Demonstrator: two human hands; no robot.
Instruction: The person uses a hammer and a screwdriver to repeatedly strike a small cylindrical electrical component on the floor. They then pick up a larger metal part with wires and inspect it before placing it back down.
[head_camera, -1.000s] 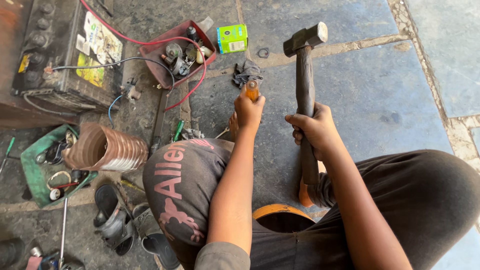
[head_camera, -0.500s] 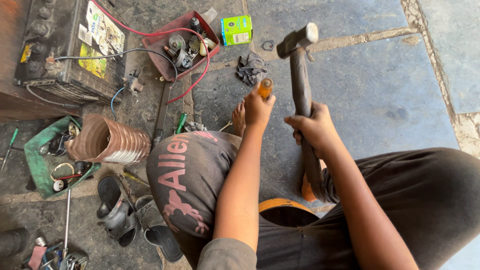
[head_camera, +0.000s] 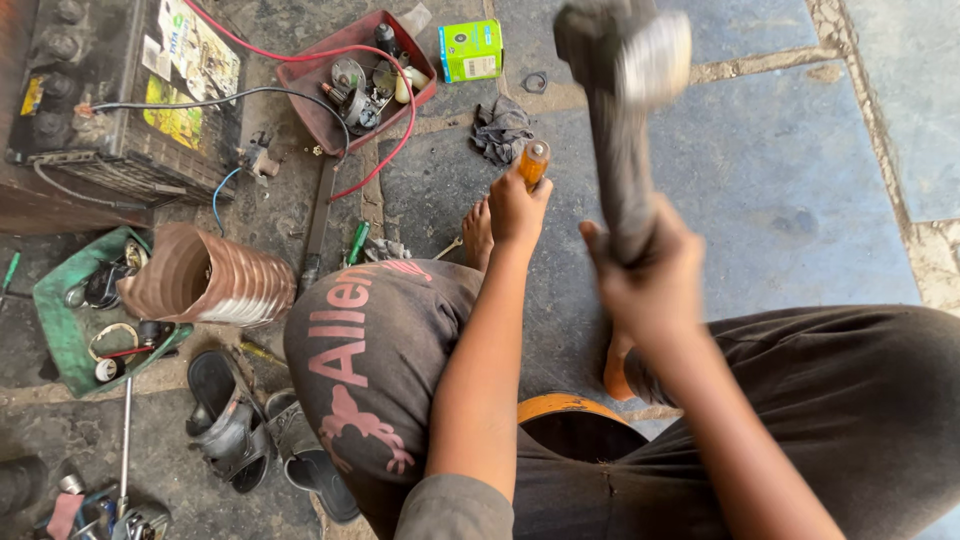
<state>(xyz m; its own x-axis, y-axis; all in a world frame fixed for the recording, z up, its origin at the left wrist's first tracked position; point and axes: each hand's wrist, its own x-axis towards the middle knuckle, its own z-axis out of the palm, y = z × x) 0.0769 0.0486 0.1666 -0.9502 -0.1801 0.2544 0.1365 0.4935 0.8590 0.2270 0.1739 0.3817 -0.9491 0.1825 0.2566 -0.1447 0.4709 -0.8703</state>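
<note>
A seated worker's left hand (head_camera: 515, 205) grips an orange-handled chisel (head_camera: 533, 160) upright on the stone floor (head_camera: 760, 170), while the right hand (head_camera: 645, 275) clamps a raised, blurred hammer (head_camera: 622, 60), its head above and just right of the chisel's top.

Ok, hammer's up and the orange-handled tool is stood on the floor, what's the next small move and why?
Probably bring the hammer straight down onto the butt of the orange-handled tool. The right hand holds the hammer raised, its head blurred above the tool, while the left hand grips the tool upright on the stone floor. Keep the blow centred: the left hand's fingers sit just below the butt.
</note>
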